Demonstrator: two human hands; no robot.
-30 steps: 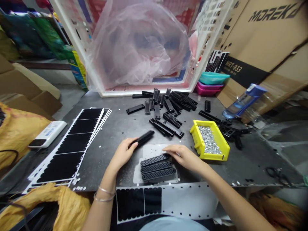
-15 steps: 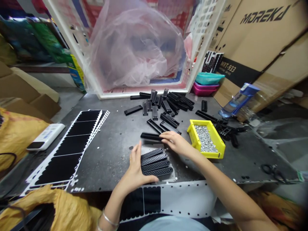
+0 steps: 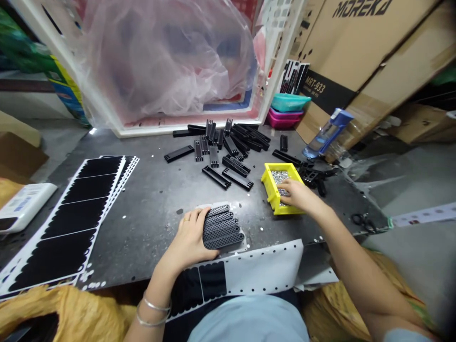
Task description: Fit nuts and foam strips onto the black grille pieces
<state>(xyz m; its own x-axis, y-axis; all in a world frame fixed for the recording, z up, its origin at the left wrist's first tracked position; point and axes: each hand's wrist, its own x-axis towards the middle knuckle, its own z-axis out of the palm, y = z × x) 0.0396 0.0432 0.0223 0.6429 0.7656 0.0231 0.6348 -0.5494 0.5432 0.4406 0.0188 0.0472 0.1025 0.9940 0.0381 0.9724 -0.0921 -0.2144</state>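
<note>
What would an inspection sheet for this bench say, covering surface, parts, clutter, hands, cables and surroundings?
Surface: dark tabletop, with white bits scattered toward the left near edge.
Job's things: patterned black strips side by side; yellow bin holding small metal pieces.
Clutter: loose black pieces strewn toward the back; printed sheets overlapping at left; bottle at right.
Hands: left hand clasps the strips' left ends; right hand has its fingers in the bin.
Cables: nothing seen.
Surroundings: white crate behind, large cardboard box at back right.
</note>
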